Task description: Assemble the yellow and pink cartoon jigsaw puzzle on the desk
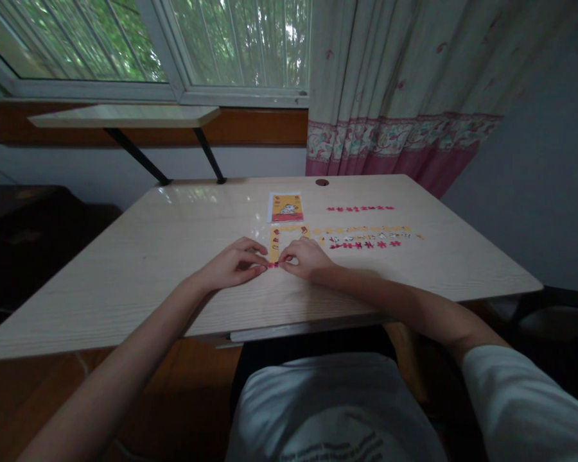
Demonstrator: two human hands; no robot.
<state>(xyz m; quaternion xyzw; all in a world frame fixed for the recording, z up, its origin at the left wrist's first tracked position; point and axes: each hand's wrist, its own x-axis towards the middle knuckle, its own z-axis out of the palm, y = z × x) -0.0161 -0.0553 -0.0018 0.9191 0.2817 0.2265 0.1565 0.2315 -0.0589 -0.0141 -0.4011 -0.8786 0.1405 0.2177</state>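
Observation:
A partly joined jigsaw puzzle point(274, 240) lies on the table, its yellow left and top edges showing, with red pieces point(273, 264) at its lower left corner. From the left, my left hand point(236, 263) has thumb and fingertips closed at the edge of these red pieces. My right hand point(306, 256) pinches at their right side and covers part of the puzzle's middle. Just beyond the puzzle lies a picture card point(288, 208) with a white animal on yellow and red.
Loose puzzle pieces lie in rows on the right: red ones point(360, 208) farther back, then yellow ones point(373, 229), mixed white ones point(376, 237) and nearer red ones point(370, 244). A raised shelf point(125, 116) stands at the table's back left. Behind are a window and a curtain point(366, 90).

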